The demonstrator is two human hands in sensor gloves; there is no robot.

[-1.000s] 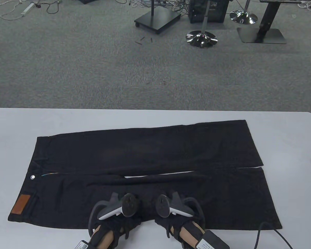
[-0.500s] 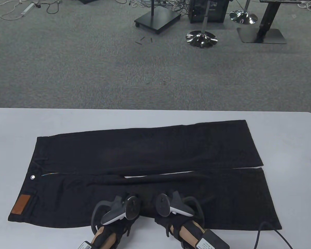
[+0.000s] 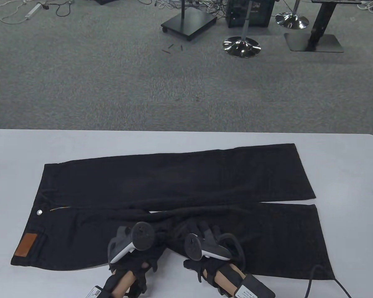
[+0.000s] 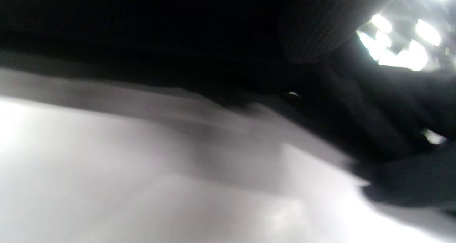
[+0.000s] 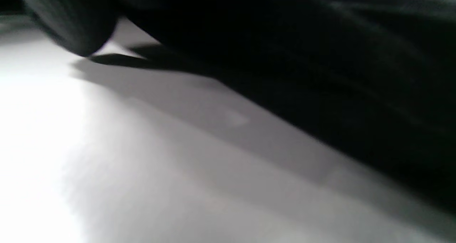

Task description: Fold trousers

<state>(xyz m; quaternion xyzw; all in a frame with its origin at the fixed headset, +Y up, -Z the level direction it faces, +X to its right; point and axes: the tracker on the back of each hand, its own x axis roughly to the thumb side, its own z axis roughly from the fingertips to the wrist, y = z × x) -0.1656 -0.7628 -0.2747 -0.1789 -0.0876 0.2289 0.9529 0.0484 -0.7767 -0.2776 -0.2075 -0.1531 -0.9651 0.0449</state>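
Note:
Black trousers (image 3: 174, 180) lie flat on the white table (image 3: 186, 139), waistband to the left with a silver button (image 3: 39, 212) and a brown leather patch (image 3: 25, 245), and legs running right. My left hand (image 3: 143, 254) and right hand (image 3: 202, 232) are side by side at the middle of the near leg's near edge. Both grip that edge and hold it raised and pulled inward, baring table between them. The left wrist view shows dark cloth (image 4: 142, 29) lifted over the table (image 4: 107, 182). The right wrist view shows lifted cloth (image 5: 320, 57) and a gloved fingertip (image 5: 71, 25).
A black cable (image 3: 314, 273) from my right wrist lies over the trousers' near right corner. Beyond the table's far edge is grey carpet with chrome stool bases (image 3: 241, 46) and black stands (image 3: 189, 21).
Both hands have moved away from me onto the near leg, and its near edge between them has risen and drawn inward. The right hem has shifted slightly toward the far leg.

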